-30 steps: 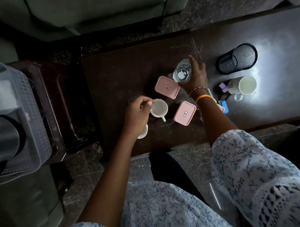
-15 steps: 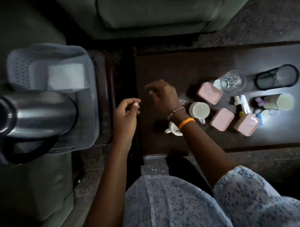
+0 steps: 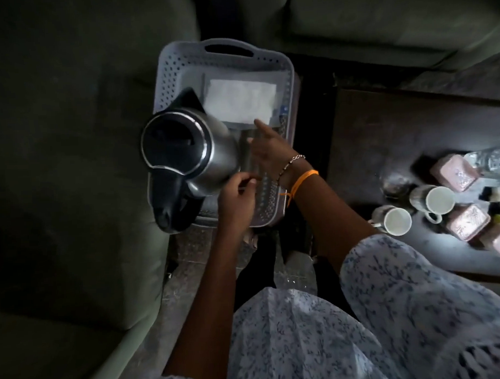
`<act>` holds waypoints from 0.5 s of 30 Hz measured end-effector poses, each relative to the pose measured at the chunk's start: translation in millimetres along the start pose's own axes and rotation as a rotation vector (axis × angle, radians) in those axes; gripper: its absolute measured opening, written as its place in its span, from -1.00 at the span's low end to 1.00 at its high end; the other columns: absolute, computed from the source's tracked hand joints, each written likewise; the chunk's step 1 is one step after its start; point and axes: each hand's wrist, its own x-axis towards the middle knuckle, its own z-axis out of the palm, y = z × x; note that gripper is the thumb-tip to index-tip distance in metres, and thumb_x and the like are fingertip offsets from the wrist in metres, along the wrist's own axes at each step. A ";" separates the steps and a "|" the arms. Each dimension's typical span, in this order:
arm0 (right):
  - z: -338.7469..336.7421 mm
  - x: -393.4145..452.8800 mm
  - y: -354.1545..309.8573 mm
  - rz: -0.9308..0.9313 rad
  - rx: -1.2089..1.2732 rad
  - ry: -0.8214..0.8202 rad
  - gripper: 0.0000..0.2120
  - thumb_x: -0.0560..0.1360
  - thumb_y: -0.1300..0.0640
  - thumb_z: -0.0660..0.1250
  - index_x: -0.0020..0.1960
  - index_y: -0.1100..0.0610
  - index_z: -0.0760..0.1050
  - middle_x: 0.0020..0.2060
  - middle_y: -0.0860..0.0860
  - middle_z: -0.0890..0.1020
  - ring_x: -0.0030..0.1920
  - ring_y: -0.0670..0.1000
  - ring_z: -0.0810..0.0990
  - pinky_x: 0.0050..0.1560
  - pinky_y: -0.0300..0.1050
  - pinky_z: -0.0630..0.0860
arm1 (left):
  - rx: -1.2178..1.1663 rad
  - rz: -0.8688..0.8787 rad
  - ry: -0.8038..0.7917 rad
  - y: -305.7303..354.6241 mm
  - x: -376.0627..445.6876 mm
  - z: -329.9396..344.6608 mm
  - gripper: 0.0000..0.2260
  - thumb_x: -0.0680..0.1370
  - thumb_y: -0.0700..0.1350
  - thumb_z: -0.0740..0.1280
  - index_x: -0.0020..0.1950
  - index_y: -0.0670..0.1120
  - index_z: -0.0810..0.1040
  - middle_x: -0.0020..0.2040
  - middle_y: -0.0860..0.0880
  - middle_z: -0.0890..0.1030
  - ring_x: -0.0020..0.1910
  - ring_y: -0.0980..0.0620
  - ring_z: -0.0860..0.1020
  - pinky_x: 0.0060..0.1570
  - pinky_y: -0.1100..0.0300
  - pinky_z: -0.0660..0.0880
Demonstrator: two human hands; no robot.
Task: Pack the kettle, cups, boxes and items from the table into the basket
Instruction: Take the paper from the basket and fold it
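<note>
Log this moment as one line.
kettle in basket | both hands over basket, contents unclear | two cups, pink boxes on table

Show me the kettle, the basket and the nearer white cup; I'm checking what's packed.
kettle (image 3: 175, 148): head view, on its dark lid.
basket (image 3: 229, 47): head view, on the far rim's handle.
nearer white cup (image 3: 396, 221): head view, on its pale inside, on the table.

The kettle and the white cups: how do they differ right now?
The kettle is shiny metal with a black lid; the two white cups are pale and open-topped. The kettle stands in the basket; the cups remain on the table. The kettle looks much bigger. All have handles.
</note>
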 end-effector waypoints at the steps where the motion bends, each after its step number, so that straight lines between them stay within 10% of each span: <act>1: 5.2 5.8 -0.9 -0.014 0.073 0.041 -0.44 0.52 0.42 0.13 0.46 0.13 0.13 -0.29 0.05 0.41 -0.40 -0.15 0.41 -0.35 -0.30 0.33 | 0.006 -0.007 -0.024 -2.8 2.3 -3.4 -0.85 0.52 -0.25 0.24 0.03 -0.21 0.57 -0.10 -0.06 0.57 -0.09 0.05 0.50 -0.05 0.23 0.42; 9: 15.6 16.2 -15.2 -0.188 0.253 0.258 -0.52 0.47 0.52 0.09 0.38 0.33 0.27 -0.17 0.08 0.46 -0.42 -0.19 0.46 -0.41 -0.45 0.38 | -0.032 -0.017 -0.134 -8.8 1.2 -16.0 -0.90 0.52 -0.25 0.24 -0.07 -0.13 0.55 -0.22 0.02 0.53 -0.18 0.07 0.48 -0.14 0.26 0.38; 15: -6.7 -20.0 -14.2 -0.384 0.184 0.235 -0.57 0.45 0.53 0.12 0.31 0.39 0.35 0.32 0.32 0.42 0.35 0.23 0.39 0.45 0.11 0.26 | -0.017 0.190 -0.018 13.3 -18.0 -11.4 -0.88 0.52 -0.22 0.25 -0.03 -0.10 0.57 -0.19 0.13 0.56 -0.21 0.31 0.50 -0.23 0.59 0.35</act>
